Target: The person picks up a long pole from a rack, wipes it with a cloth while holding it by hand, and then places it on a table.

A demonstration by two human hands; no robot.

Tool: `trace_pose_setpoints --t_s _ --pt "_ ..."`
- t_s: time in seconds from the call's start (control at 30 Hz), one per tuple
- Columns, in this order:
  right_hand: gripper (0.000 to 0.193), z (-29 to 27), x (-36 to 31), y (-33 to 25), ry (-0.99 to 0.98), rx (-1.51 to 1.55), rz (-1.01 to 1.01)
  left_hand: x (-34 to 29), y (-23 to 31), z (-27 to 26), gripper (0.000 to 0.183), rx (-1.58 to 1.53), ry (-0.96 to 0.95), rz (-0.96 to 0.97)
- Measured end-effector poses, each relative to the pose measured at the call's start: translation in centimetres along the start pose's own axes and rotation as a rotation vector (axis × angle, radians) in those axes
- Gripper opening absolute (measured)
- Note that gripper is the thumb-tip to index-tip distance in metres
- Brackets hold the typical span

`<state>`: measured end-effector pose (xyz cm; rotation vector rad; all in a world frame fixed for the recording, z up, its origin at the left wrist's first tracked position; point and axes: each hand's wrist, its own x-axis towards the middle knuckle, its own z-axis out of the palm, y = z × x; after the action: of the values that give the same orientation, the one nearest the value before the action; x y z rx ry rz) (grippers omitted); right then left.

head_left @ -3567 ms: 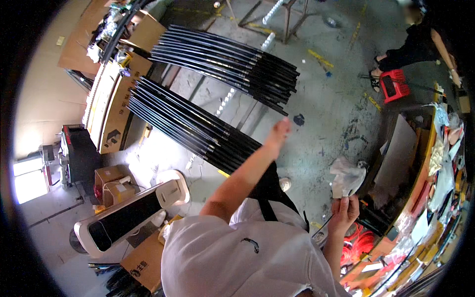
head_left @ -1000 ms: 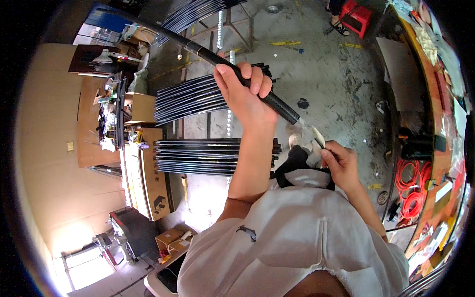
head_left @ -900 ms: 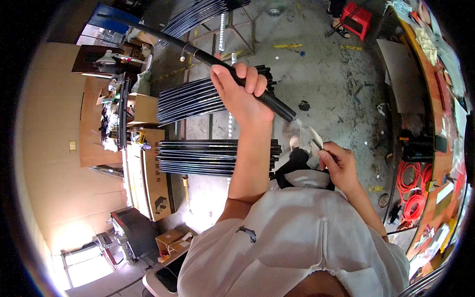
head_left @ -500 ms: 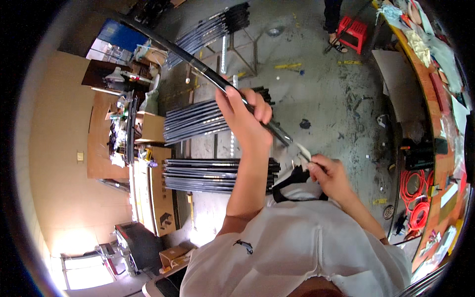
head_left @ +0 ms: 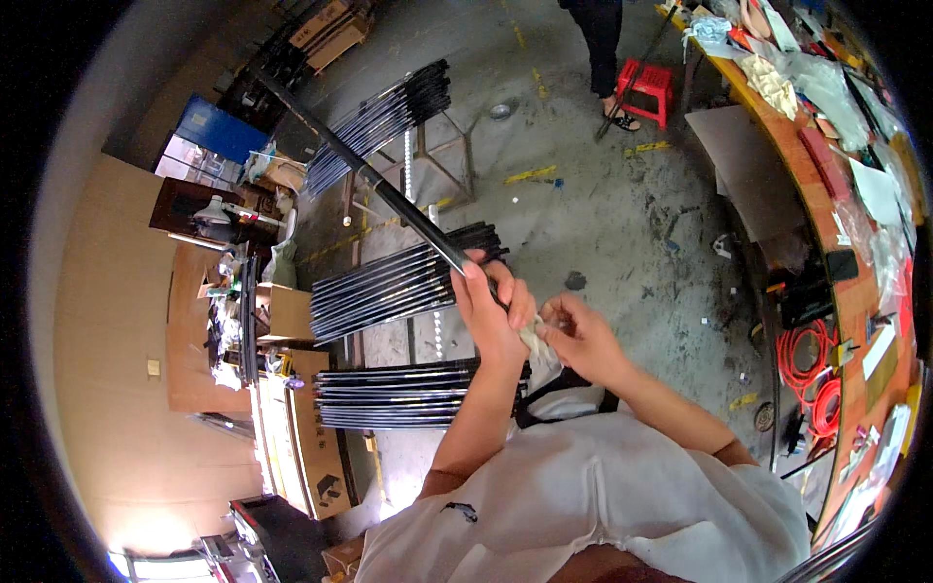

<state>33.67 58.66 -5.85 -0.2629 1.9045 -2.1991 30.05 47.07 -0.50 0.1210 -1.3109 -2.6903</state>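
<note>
A long, slim black pole [head_left: 413,216] slants from the upper left down to the middle, its near end hidden behind my fingers. My left hand [head_left: 494,309] is wrapped round the pole close to that end. Right beside it, my right hand [head_left: 586,342] pinches a crumpled pale cloth [head_left: 533,337], which lies against the pole's near end. How much of the end the cloth covers, I cannot tell.
Several similar black poles lie in bundles on racks: far [head_left: 374,121], middle [head_left: 408,282] and near [head_left: 389,394]. A cluttered workbench [head_left: 844,282] runs along the right, with red hose coils [head_left: 805,364] below. Another person's leg [head_left: 599,49] stands by a red stool [head_left: 646,89].
My left hand and the pole have come lower. My right hand has moved left with the pale cloth, and the two hands are now almost together. The view has shifted too.
</note>
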Motion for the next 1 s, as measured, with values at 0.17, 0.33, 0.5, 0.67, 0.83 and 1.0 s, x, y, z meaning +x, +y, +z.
trace_pose_setpoints --t_s 0.17,0.33,0.5,0.67,0.83,1.0 --pt "0.017 -3.0 -1.5 2.5 -0.171 0.058 0.16 2.9 2.0 -1.2 0.024 -0.064 0.069 0.105" --pt "0.024 -7.0 -6.7 5.1 -0.328 -0.039 0.308 4.9 5.6 -2.5 0.023 0.024 0.076 0.179" --pt "0.03 -6.4 -9.7 7.5 -0.204 0.08 0.434 6.4 5.5 -2.4 0.023 0.049 0.059 0.153" --pt "0.03 -4.9 -8.6 3.7 -0.193 0.167 0.571 6.9 4.5 -3.0 0.023 0.049 0.035 0.121" --pt "0.027 -1.7 -4.9 0.0 -0.122 0.36 0.609 2.8 -1.4 -2.6 0.02 -0.092 0.05 -0.118" --pt "0.026 -0.7 -2.4 0.2 -0.111 0.154 0.454 1.5 -3.3 -2.5 0.021 -0.192 0.086 -0.126"
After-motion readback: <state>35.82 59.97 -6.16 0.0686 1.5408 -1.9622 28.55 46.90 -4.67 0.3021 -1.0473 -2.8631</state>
